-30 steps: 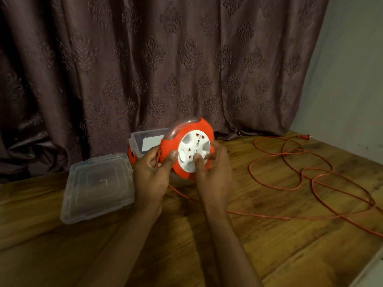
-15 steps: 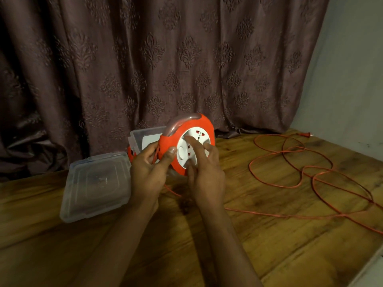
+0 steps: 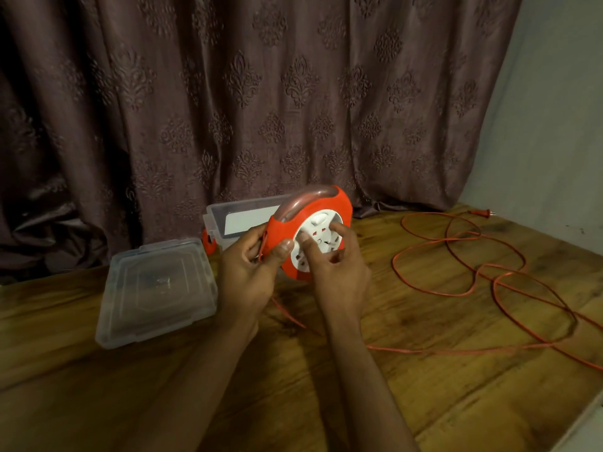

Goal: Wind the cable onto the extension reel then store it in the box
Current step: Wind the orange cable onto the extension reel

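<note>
Glossy orange plastic on the reel, with a smooth white plastic socket face and a clear, shiny handle arc on top. The cable looks like thin orange sheathing, faintly sheened. Box and lid: cloudy translucent plastic. The bench is grainy, low-sheen wood. Behind it, an embossed, satiny cloth curtain.

Box half behind reel — cable cut off right.
</note>
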